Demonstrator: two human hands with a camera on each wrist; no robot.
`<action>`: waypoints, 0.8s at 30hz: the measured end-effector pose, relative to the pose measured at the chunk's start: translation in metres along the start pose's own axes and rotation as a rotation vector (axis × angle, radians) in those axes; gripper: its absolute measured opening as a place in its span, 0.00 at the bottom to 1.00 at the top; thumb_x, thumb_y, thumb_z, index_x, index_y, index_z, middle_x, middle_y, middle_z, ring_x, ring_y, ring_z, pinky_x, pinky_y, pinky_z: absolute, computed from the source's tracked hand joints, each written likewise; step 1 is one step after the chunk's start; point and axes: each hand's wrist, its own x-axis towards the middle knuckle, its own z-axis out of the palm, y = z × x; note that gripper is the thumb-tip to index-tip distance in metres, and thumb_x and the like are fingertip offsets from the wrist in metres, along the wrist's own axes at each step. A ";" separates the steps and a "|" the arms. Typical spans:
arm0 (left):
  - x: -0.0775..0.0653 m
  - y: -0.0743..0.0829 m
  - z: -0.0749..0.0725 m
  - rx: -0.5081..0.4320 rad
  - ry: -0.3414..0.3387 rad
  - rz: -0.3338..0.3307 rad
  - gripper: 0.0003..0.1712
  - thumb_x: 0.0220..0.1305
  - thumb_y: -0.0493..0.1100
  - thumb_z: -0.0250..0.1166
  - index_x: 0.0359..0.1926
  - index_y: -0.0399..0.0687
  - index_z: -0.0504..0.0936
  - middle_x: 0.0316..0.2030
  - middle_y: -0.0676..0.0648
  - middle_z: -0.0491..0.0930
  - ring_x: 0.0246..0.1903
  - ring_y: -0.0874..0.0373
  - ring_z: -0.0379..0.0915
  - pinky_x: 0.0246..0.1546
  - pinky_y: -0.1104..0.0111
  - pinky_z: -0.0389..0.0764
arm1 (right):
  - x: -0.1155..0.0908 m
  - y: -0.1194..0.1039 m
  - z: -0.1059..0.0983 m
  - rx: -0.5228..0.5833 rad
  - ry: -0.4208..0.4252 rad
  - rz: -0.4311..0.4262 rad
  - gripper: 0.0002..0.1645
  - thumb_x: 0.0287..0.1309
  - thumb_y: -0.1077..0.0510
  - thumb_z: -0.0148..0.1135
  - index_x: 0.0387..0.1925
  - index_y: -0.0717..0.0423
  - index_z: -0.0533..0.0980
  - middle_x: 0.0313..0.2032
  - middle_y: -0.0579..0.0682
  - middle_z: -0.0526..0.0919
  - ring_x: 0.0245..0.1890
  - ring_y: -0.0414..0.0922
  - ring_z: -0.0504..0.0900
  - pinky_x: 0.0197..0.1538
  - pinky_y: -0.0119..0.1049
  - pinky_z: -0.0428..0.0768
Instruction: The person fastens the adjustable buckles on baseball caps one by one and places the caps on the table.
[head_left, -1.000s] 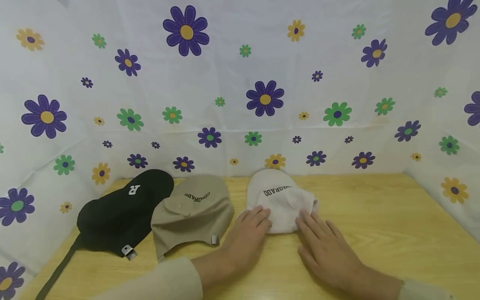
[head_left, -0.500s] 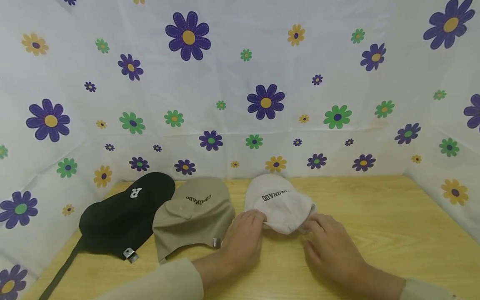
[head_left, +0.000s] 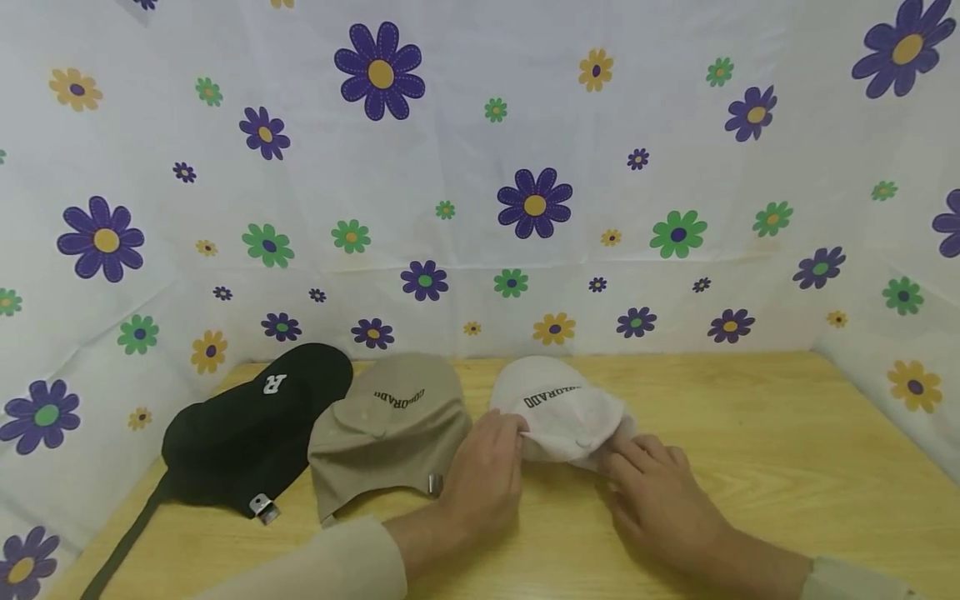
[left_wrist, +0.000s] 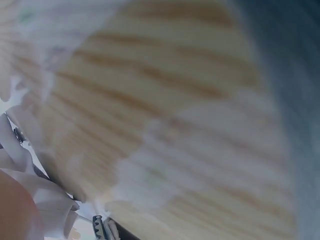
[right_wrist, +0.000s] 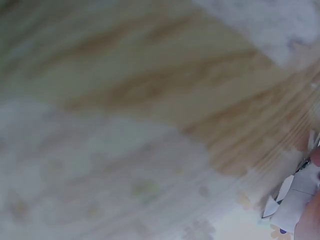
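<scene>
A white baseball cap (head_left: pixel 558 412) lettered COLORADO lies in the middle of the head view, brim toward the back wall. My left hand (head_left: pixel 487 467) pinches its left rim. At the cap's near right side, my right hand (head_left: pixel 663 492) grips the edge with curled fingers, and its fingertips are partly hidden by the fabric. In the left wrist view, white cap fabric (left_wrist: pixel 52 200) and some of the left hand (left_wrist: pixel 17 210) show at the lower left corner. The right wrist view catches the cap (right_wrist: pixel 295 202) beside the right hand (right_wrist: pixel 309 220) at the lower right.
Left of the white cap lies a beige COLORADO cap (head_left: pixel 397 442) with a metal buckle, close to my left forearm. It overlaps a black cap (head_left: pixel 240 433) with a white R and a long strap. The wooden table (head_left: pixel 772 450) meets a flower-printed cloth (head_left: pixel 675 150) behind.
Both hands have gone from resting flat fingers on the white cap to gripping its left and right edges. The cap's crown has shifted shape, its near edge pulled up. The other caps stay put.
</scene>
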 end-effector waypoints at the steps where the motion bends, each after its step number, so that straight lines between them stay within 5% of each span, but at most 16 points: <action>1: 0.000 0.000 0.000 -0.010 0.000 -0.003 0.04 0.66 0.35 0.53 0.40 0.42 0.74 0.30 0.49 0.73 0.34 0.54 0.74 0.53 0.61 0.78 | 0.000 0.000 0.000 0.000 0.005 -0.005 0.14 0.55 0.55 0.69 0.43 0.41 0.78 0.46 0.38 0.78 0.51 0.43 0.70 0.49 0.42 0.66; 6: 0.000 0.001 0.000 -0.032 -0.003 -0.012 0.05 0.67 0.34 0.52 0.40 0.41 0.74 0.32 0.48 0.75 0.37 0.53 0.76 0.63 0.56 0.73 | -0.001 0.001 -0.001 -0.021 0.053 -0.016 0.11 0.53 0.59 0.71 0.36 0.41 0.77 0.40 0.37 0.79 0.45 0.41 0.70 0.46 0.39 0.63; 13: 0.002 0.003 -0.003 0.029 0.001 -0.062 0.06 0.69 0.38 0.53 0.41 0.47 0.76 0.33 0.52 0.77 0.38 0.56 0.72 0.48 0.62 0.72 | -0.001 0.001 -0.002 -0.005 0.148 -0.058 0.18 0.52 0.65 0.69 0.44 0.46 0.77 0.41 0.38 0.81 0.42 0.39 0.70 0.45 0.37 0.66; 18: 0.003 0.003 -0.004 0.060 0.014 -0.130 0.05 0.69 0.41 0.56 0.43 0.51 0.78 0.44 0.51 0.77 0.45 0.54 0.69 0.50 0.60 0.64 | -0.001 0.001 -0.003 0.058 0.239 -0.126 0.16 0.49 0.69 0.60 0.40 0.50 0.78 0.41 0.40 0.79 0.43 0.39 0.69 0.48 0.34 0.73; 21: 0.004 0.002 -0.005 0.059 0.067 -0.096 0.04 0.65 0.41 0.61 0.41 0.50 0.78 0.41 0.51 0.75 0.41 0.55 0.66 0.46 0.62 0.64 | -0.002 0.001 -0.003 0.096 0.287 -0.141 0.13 0.50 0.69 0.54 0.37 0.51 0.75 0.38 0.40 0.77 0.42 0.38 0.68 0.48 0.31 0.72; 24: 0.004 0.001 -0.005 0.016 0.115 0.030 0.06 0.56 0.36 0.65 0.34 0.50 0.77 0.33 0.53 0.73 0.34 0.58 0.68 0.40 0.66 0.68 | -0.001 0.001 -0.003 0.127 0.313 -0.146 0.12 0.52 0.69 0.53 0.36 0.53 0.74 0.38 0.41 0.75 0.41 0.39 0.68 0.47 0.29 0.70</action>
